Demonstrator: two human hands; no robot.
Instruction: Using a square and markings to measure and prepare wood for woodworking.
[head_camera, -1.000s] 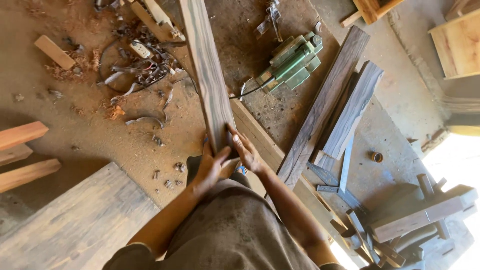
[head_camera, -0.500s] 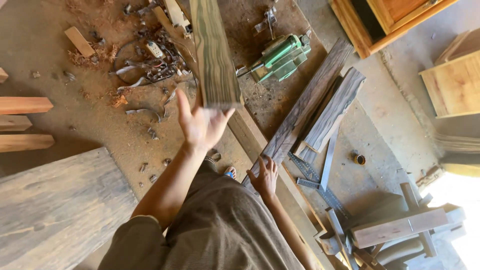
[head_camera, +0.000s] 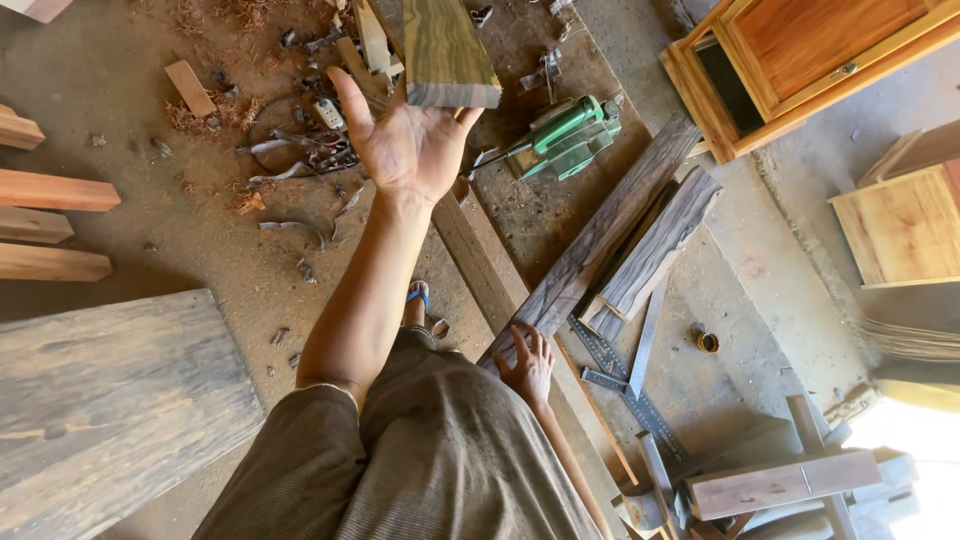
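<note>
Woodworking shop, floor-level work area. Dirt/concrete floor (head_camera: 200, 260) was covered w/ sawdust & wood shavings (head_camera: 205, 115). Green electric planer (head_camera: 560, 130) lay on the ground, power strip (head_camera: 328, 113) & tangled cords nearby. Dark hardwood planks (head_camera: 610, 235) were stacked loose, reddish timber lengths (head_camera: 55, 190) off to one side. Steel framing squares (head_camera: 640, 350) lay by the planks. Unfinished wooden cabinet (head_camera: 790, 60) stood at the edge; offcuts (head_camera: 188, 87) scattered throughout.
</note>
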